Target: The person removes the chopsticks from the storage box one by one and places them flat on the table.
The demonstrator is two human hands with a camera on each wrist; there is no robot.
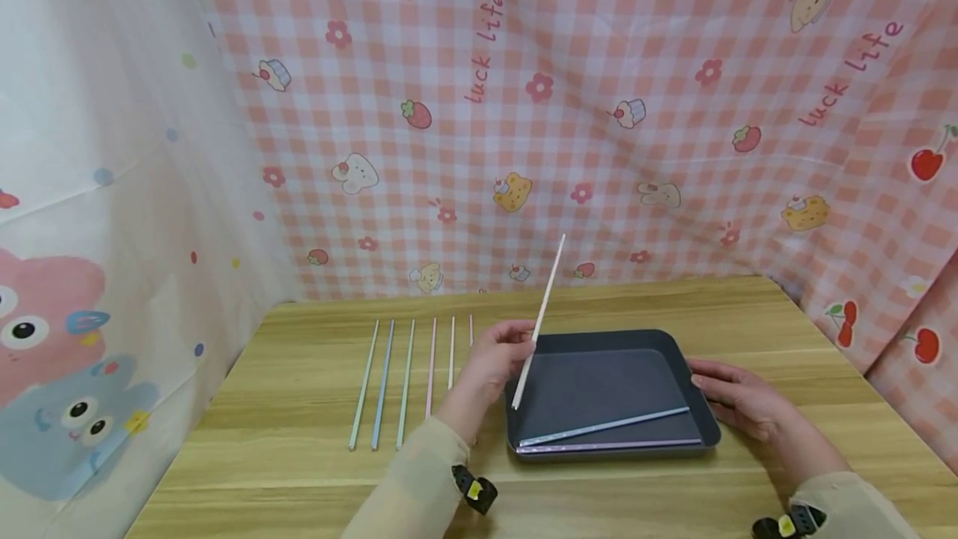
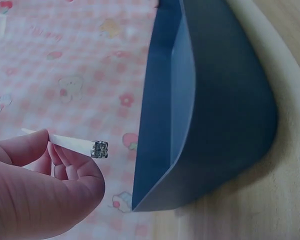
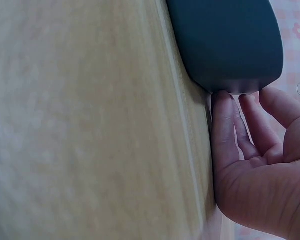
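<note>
My left hand (image 1: pixel 497 360) pinches a white chopstick (image 1: pixel 550 294) between thumb and fingers, tilted over the left side of a dark grey tray (image 1: pixel 599 341). The chopstick's square, dark-patterned end (image 2: pixel 100 149) shows beside the tray wall (image 2: pixel 220 100) in the left wrist view. A blue chopstick (image 1: pixel 606 427) and a purple chopstick (image 1: pixel 614 445) lie inside the tray along its near side. At the tray's right end, my right hand (image 1: pixel 741 398) touches the outer wall with its fingertips; in the right wrist view its fingers (image 3: pixel 223 125) are fairly straight.
Several pastel chopsticks (image 1: pixel 382 385) lie side by side on the wooden table (image 1: pixel 277 406), left of the tray. My left forearm partly covers the rightmost ones. A pink checked curtain (image 1: pixel 449 148) hangs behind the table, and a white patterned curtain (image 1: pixel 135 190) hangs at the left.
</note>
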